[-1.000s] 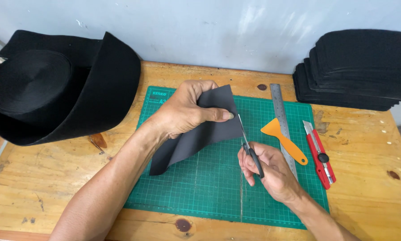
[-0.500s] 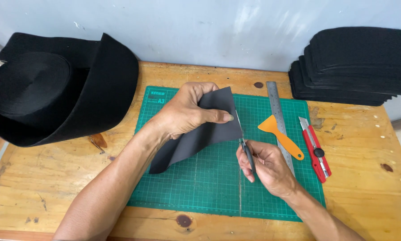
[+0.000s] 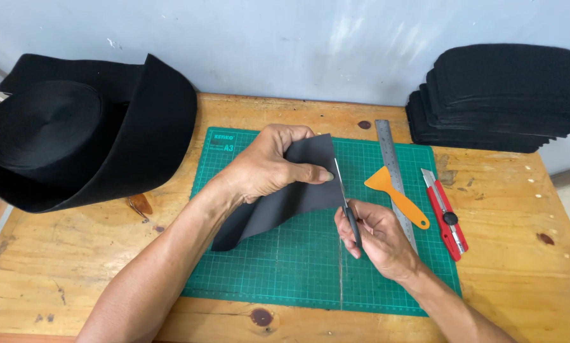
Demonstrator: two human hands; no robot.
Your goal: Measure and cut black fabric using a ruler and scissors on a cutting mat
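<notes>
My left hand [image 3: 266, 168] grips a dark grey sheet of material [image 3: 278, 203], holding it lifted and bent above the green cutting mat [image 3: 285, 273]. My right hand [image 3: 377, 238] holds a pair of scissors [image 3: 346, 200] by the handles. The blades point away from me and run along the sheet's right edge, just beside my left thumb. The lower end of the sheet rests on the mat.
A steel ruler [image 3: 393, 171], an orange scraper [image 3: 396, 194] and a red utility knife [image 3: 447, 216] lie at the mat's right side. A big roll of black felt [image 3: 75, 140] sits at the left, a stack of black felt pieces [image 3: 507, 98] at the back right on the wooden table [image 3: 56, 273].
The scissors and my right hand have shifted slightly along the sheet's right edge. My left hand keeps its grip on the sheet in about the same place.
</notes>
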